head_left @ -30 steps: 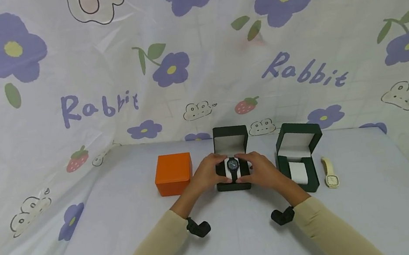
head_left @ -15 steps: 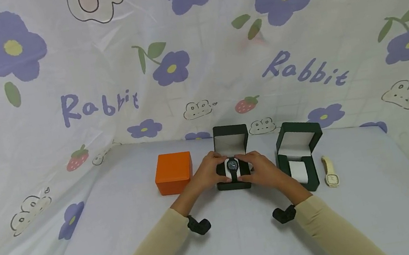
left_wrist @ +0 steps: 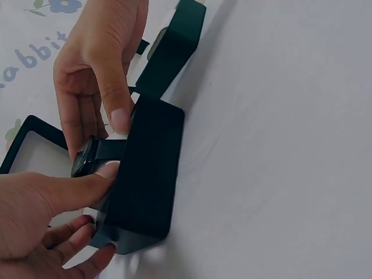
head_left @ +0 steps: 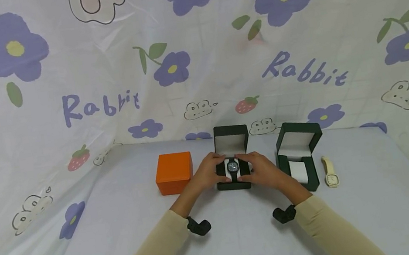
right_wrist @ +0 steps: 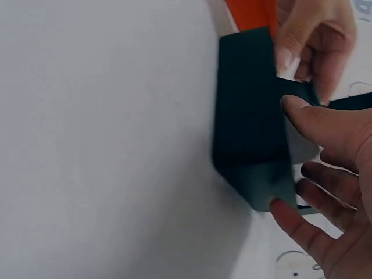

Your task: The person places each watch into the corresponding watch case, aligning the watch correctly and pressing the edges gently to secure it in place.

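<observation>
A black wristwatch (head_left: 233,167), strapped round a white cushion, sits in the dark green watch box (head_left: 235,187) at the middle of the table, its lid raised. From the left, my left hand (head_left: 208,172) pinches the watch and cushion, thumb at the near side and fingers at the far side. My right hand (head_left: 261,170) grips the same piece from the right in a mirrored hold. In the left wrist view, the left thumb (left_wrist: 90,189) lies against the strap beside the box wall. The box front hides much of the cushion in the right wrist view.
To the left stands a closed orange box (head_left: 174,172). A second green watch box (head_left: 311,182) is open on the right with a bare white cushion (head_left: 298,173) inside. Beside it lies a gold watch (head_left: 330,174). A printed curtain (head_left: 215,90) hangs behind the table.
The watch dial has shifted slightly toward the front of the box and catches the light differently. Both hands keep nearly the same place and hold.
</observation>
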Demonstrator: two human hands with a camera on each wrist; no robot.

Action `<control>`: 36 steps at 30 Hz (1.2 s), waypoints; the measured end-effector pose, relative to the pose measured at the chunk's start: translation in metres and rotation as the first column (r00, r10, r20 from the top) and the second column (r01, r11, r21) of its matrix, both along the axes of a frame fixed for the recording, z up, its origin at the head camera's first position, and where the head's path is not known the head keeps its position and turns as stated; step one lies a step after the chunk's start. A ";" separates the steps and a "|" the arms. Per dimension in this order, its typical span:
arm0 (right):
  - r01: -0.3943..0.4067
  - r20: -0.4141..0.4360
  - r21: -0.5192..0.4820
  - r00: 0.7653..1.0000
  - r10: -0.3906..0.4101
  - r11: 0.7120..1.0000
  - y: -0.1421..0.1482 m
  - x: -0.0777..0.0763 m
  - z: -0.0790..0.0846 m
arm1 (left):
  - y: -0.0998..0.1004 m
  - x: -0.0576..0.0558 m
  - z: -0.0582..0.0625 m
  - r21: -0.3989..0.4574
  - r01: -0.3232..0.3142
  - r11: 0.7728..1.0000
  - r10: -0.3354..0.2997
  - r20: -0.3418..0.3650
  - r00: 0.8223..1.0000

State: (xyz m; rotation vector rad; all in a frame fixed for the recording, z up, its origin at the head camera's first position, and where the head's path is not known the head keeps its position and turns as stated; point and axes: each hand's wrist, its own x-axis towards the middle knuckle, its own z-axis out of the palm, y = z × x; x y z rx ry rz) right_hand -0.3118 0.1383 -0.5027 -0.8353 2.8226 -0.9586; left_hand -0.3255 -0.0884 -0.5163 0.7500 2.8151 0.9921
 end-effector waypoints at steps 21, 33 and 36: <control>0.308 -0.048 -0.474 0.926 -0.373 0.825 0.016 -0.018 0.057 | -0.010 0.036 -0.026 0.403 -0.206 0.892 0.166 0.132 0.977; 0.267 0.055 -0.361 0.963 -0.266 0.893 0.007 -0.041 0.070 | -0.006 0.035 -0.036 0.461 -0.262 0.848 0.159 0.251 0.955; 0.247 0.119 -0.376 0.969 -0.218 0.893 0.005 -0.045 0.072 | -0.006 0.035 -0.037 0.483 -0.249 0.839 0.146 0.242 0.959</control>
